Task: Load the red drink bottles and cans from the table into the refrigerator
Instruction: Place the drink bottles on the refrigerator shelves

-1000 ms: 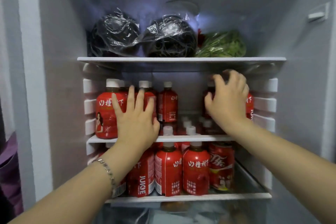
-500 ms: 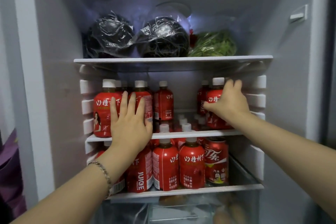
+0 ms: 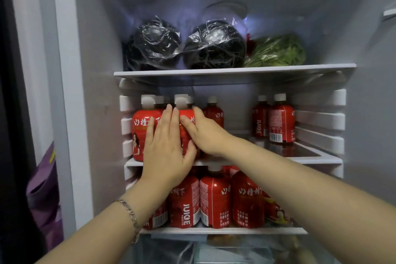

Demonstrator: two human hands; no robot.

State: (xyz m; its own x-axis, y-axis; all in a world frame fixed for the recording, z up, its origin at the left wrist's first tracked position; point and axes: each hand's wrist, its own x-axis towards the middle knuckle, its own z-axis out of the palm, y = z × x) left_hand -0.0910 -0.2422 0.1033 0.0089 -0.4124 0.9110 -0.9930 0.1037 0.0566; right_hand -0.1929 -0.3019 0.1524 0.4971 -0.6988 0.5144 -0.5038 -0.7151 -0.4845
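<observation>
The open refrigerator holds red drink bottles with white caps on two shelves. On the middle shelf (image 3: pixel 310 158) my left hand (image 3: pixel 166 152) lies flat with straight fingers against the front-left bottle (image 3: pixel 139 133) and its neighbour (image 3: pixel 181 102). My right hand (image 3: pixel 205 133) reaches across from the right and curls round that second bottle's right side. Two more bottles (image 3: pixel 280 122) stand at the shelf's right, one (image 3: pixel 213 111) further back. The lower shelf carries several bottles (image 3: pixel 214 201) and a red can (image 3: pixel 276 210), partly hidden by my right arm.
The top shelf (image 3: pixel 235 69) holds two dark bundles in clear plastic (image 3: pixel 214 45) and bagged greens (image 3: pixel 278 51). A clear drawer (image 3: pixel 214 251) sits below the lower shelf. A purple bag (image 3: pixel 42 188) hangs left of the fridge frame. A gap shows mid-shelf between the bottle groups.
My right hand let go of the bottle at the shelf's right and swung left onto the second front bottle. My left hand stayed on the left bottles. The view drew closer.
</observation>
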